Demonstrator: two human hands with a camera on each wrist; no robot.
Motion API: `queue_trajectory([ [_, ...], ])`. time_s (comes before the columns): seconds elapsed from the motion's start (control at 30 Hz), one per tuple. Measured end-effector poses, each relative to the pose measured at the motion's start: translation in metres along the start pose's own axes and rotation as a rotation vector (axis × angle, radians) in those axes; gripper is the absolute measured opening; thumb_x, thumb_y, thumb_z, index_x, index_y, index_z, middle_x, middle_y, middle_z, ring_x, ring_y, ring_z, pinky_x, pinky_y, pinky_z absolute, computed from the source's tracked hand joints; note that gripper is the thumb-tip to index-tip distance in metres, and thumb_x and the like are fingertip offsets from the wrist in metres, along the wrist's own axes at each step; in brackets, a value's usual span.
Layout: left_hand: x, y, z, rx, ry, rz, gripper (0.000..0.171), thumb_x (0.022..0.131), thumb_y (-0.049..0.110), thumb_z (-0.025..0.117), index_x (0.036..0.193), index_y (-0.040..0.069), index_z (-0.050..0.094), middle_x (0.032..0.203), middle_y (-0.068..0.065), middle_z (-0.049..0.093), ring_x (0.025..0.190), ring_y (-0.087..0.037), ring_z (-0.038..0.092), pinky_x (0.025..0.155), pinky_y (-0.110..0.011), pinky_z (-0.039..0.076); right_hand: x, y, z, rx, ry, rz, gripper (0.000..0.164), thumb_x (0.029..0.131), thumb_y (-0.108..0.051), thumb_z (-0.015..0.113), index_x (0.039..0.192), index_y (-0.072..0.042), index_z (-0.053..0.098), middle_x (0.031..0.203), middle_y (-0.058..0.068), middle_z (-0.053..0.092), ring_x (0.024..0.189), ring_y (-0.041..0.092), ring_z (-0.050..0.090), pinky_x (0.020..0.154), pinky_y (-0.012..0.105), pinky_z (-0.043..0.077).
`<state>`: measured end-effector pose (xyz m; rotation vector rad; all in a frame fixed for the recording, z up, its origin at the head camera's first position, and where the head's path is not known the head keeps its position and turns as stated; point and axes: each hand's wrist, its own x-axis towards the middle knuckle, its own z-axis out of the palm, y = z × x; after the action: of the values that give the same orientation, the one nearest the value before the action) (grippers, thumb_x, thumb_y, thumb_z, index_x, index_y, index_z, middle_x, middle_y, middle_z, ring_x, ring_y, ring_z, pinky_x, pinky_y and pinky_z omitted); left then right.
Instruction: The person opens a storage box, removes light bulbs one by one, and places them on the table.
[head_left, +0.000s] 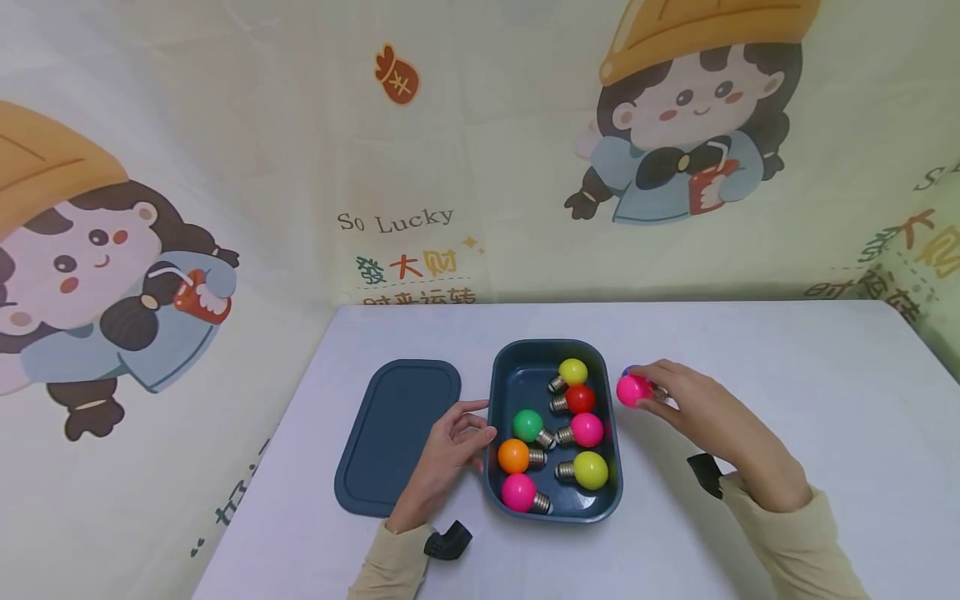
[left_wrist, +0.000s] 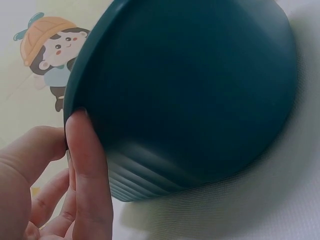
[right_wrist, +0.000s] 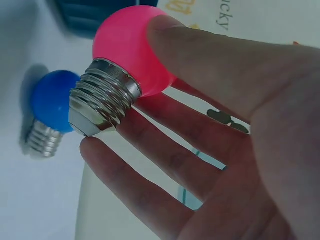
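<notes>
My right hand holds a pink light bulb by its round globe, with the thumb over one side. Its silver screw base points away from the palm in the right wrist view. Beyond it a blue light bulb lies on the table, mostly hidden behind the hand in the head view. At the left side of a dark blue plastic box, my left hand pinches the wall near the rim. Inside lie several bulbs, among them a green bulb, an orange bulb and a red bulb.
A flat dark blue lid lies left of the box, partly behind the left forearm. The white table extends to the right. A printed cloth hangs behind the table and along its sides.
</notes>
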<state>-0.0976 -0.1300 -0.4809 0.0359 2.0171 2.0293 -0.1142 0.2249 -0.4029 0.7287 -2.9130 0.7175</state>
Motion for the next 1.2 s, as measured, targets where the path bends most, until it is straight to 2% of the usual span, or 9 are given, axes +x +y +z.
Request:
queue_trajectory([
  [0.27,0.001,-0.001,0.000,0.012,0.004,-0.003,0.049,0.091,0.017,0.073,0.136,0.013,0.055,0.100,-0.008,0.062,0.074,-0.015,0.059,0.058,-0.025,0.055,-0.005,0.008,0.004,0.002,-0.017,0.002,0.039,0.081,-0.009,0.081,0.117,0.000,0.067,0.099,0.006,0.067,0.085,0.018,0.063,0.076,0.041,0.059],
  [0.47,0.001,0.000,0.000,0.022,0.003,0.005,0.049,0.090,0.019,0.074,0.136,0.013,0.055,0.100,-0.009,0.062,0.074,-0.016,0.059,0.058,-0.026,0.055,-0.008,0.013,0.008,0.021,-0.060,0.020,0.038,0.082,-0.010,0.080,0.117,-0.001,0.067,0.099,0.005,0.067,0.088,0.019,0.064,0.077,0.042,0.059],
  [0.8,0.002,0.000,0.000,0.026,0.005,0.005,0.049,0.090,0.018,0.074,0.135,0.012,0.055,0.099,-0.008,0.062,0.073,-0.015,0.059,0.058,-0.025,0.055,-0.008,0.021,0.019,0.035,-0.121,0.063,0.038,0.083,-0.012,0.079,0.118,-0.001,0.067,0.116,0.021,0.067,0.109,0.043,0.063,0.087,0.054,0.055],
  [1.03,0.001,0.000,0.000,0.021,0.010,0.003,0.049,0.090,0.017,0.074,0.136,0.011,0.055,0.099,-0.008,0.062,0.073,-0.014,0.059,0.058,-0.025,0.054,-0.008,0.026,0.024,0.044,-0.140,0.087,0.037,0.084,-0.012,0.078,0.117,-0.002,0.068,0.115,0.019,0.067,0.105,0.038,0.064,0.086,0.053,0.055],
  [1.2,0.001,-0.001,0.000,0.021,0.006,0.002,0.049,0.091,0.018,0.074,0.135,0.013,0.056,0.099,-0.008,0.062,0.073,-0.015,0.059,0.058,-0.025,0.055,-0.008,0.030,0.026,0.040,-0.136,0.069,0.037,0.083,-0.011,0.079,0.116,-0.002,0.068,0.112,0.017,0.067,0.102,0.036,0.065,0.085,0.053,0.056],
])
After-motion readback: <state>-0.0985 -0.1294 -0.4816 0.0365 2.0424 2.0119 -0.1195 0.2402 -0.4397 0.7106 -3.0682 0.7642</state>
